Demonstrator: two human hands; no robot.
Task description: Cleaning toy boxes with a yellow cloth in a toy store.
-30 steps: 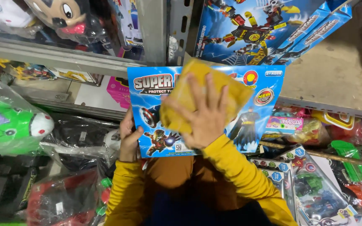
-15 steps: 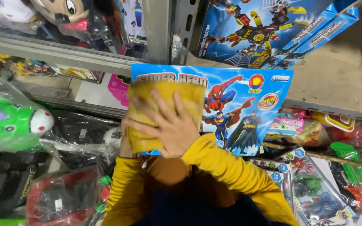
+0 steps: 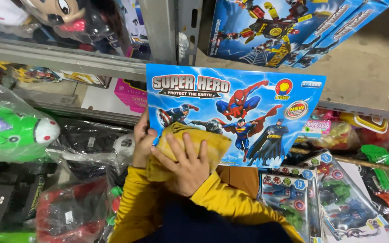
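green plush toy (image 3: 10,130) beside wrapped black toys (image 3: 86,144).

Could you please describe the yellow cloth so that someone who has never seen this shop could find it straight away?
Start at the grey metal shelf rail, then drop to the big blue toy box held up in front of it. The yellow cloth is pressed flat against the box's lower left corner under the right hand. It is the only plain, unprinted soft thing among glossy packaged toys.
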